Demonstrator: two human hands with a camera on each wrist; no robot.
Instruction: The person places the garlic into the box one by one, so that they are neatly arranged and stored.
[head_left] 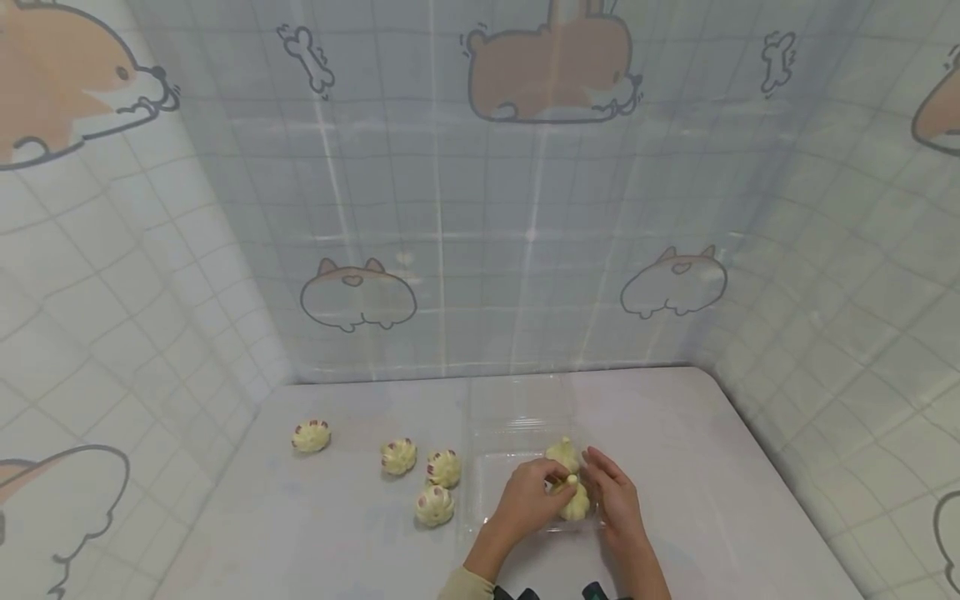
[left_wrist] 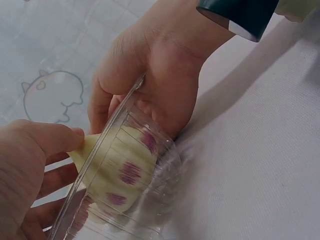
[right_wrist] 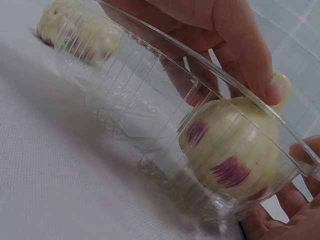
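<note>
My left hand [head_left: 531,498] pinches the stem of a cream garlic bulb [head_left: 575,502] with purple patches, between thumb and fingers. This bulb [right_wrist: 232,150] sits in the front right of a clear plastic clamshell box [head_left: 487,492], seen through its wall in both wrist views. Behind it in the box, a second garlic bulb [head_left: 564,454] stands stem up. Alongside the box's right side is my right hand [head_left: 617,497], its fingers loosely extended near the rim. Whether it touches the bulb is hard to tell.
Left of the box, several garlic bulbs lie on the white table [head_left: 337,533]: one bulb [head_left: 311,436] farthest left, others nearer, such as this bulb [head_left: 435,506]. The box's lid [head_left: 519,400] lies folded open toward the patterned back curtain [head_left: 480,208].
</note>
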